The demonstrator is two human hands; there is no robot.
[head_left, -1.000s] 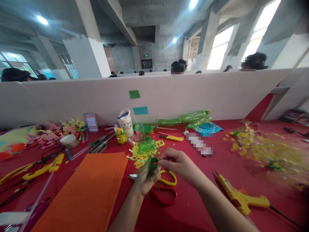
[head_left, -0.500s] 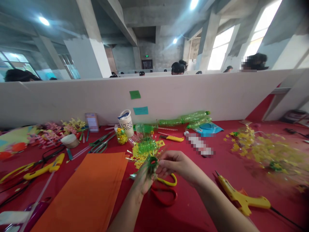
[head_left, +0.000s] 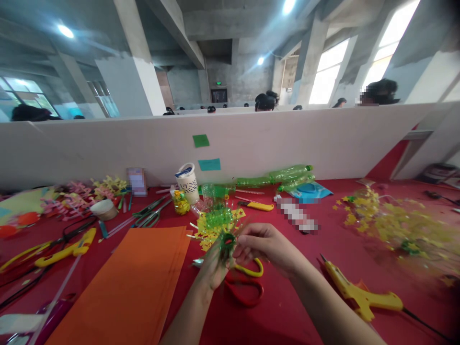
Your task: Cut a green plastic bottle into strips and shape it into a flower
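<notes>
My left hand (head_left: 212, 269) is closed around a green plastic bottle neck (head_left: 227, 241), its round opening turned towards me. Thin clear strips seem to fan out from this piece, though they are blurred. At its right side my right hand (head_left: 257, 242) pinches with thumb and forefinger; whatever lies between those fingertips is too small and blurred to name. Below and partly behind my hands rest scissors with red and yellow handles (head_left: 247, 293). Just beyond lie yellow star cut-outs (head_left: 206, 235) and a cut green bottle piece (head_left: 219, 218).
Orange sheets (head_left: 132, 282) lie at left, beside a yellow glue gun (head_left: 77, 249). Another glue gun (head_left: 359, 292) is at right, near yellow star sprays (head_left: 406, 225). A white cup (head_left: 189, 184), green bottles (head_left: 287, 176) and a yellow cutter (head_left: 257, 206) stand or lie before the white partition (head_left: 143, 143).
Both hands stay almost in place around the green bottle neck, with only slight finger movement. The things on the table have not moved.
</notes>
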